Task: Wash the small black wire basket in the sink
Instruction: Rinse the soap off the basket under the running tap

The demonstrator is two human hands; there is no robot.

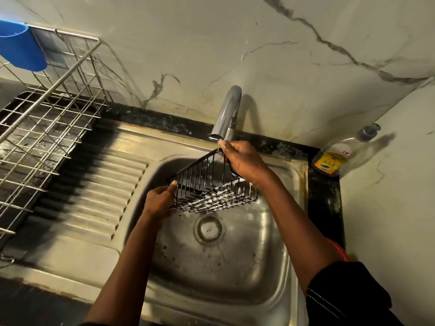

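The small black wire basket (211, 189) hangs over the steel sink (270, 267), tilted, with white suds on its bottom wires. My left hand (160, 200) grips its near left corner, thumb on the rim. My right hand (242, 161) holds the far right corner, fingers curled round the wire, directly under the grey tap spout (226, 111). A thin stream of water falls from the spout onto the basket's top edge beside my right fingers. The drain (208, 228) lies below the basket.
A ribbed steel drainboard (98, 184) lies left of the bowl. A metal wire dish rack (40, 128) stands at the far left with a blue cup (21, 45) on it. A clear soap bottle (339, 151) sits in the right corner against the marble wall.
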